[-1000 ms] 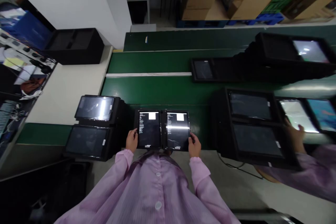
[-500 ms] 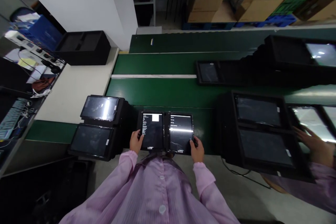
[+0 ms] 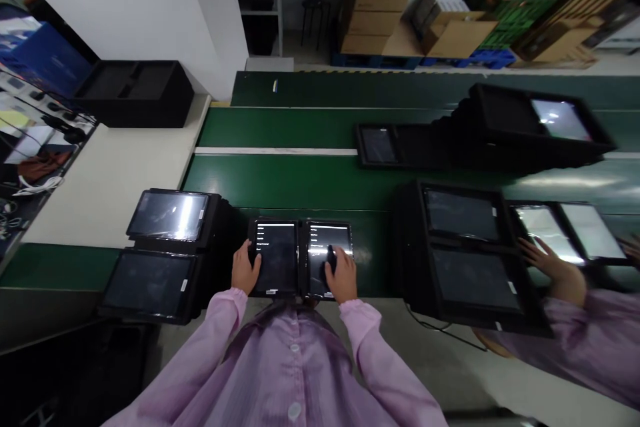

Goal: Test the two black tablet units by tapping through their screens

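Observation:
Two tablets lie side by side in a black tray on the green bench in front of me. The left tablet (image 3: 276,257) and the right tablet (image 3: 318,280) both have dark screens with small lines of white text at the top. My left hand (image 3: 245,269) grips the left tablet's outer edge, its thumb over the border and its fingers at the side. My right hand (image 3: 343,275) is over the right tablet, thumb and fingers apart, fingertips at the screen. A dark patch between them is unclear.
Black trays with dark-screened tablets (image 3: 169,215) are stacked on my left, and another tray stack (image 3: 463,213) on my right. A co-worker's hand (image 3: 555,267) touches lit tablets beyond it. More trays (image 3: 530,123) stand across the green bench (image 3: 280,177). An empty-looking black tray stack (image 3: 133,93) sits back left.
My right hand has left the right tablet's outer edge and moved left over its screen. The left tablet's screen changed from dense text with a white square to a short list. The view has shifted.

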{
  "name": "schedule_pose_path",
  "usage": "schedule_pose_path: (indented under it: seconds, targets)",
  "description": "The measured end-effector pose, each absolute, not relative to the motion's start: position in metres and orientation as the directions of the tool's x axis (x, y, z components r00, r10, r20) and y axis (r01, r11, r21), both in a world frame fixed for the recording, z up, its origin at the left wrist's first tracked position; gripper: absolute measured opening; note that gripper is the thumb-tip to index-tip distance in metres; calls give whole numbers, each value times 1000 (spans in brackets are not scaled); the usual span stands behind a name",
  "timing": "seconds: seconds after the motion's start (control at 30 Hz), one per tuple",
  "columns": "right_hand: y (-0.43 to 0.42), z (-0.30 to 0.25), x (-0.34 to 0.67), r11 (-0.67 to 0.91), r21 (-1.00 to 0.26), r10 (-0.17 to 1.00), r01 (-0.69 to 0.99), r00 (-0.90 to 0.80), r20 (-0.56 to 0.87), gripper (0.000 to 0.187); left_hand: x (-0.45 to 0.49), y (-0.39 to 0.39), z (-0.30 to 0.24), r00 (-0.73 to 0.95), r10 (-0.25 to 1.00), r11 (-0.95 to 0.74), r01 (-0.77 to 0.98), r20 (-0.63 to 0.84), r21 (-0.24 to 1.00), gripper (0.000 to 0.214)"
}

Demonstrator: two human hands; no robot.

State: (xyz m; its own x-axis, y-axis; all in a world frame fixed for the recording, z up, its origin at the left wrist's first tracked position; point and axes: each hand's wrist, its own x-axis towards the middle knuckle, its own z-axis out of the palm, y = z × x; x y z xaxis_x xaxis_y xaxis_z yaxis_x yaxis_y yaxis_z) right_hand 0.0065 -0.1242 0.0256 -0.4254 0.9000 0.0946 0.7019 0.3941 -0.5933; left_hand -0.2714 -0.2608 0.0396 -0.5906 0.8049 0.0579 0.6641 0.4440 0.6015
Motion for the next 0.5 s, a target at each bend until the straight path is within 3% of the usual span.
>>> schedule_pose_path:
  seconds: [0.27, 0.5]
  targets:
    - [-99, 34, -42, 503, -531, 824, 682, -564, 57, 54, -276, -238, 47, -513, 854, 374, 718, 83, 587, 47]
    - [-111, 30, -21, 434, -581, 874, 689, -478, 85, 49, -278, -236, 43, -489, 869, 369, 734, 67, 570, 46]
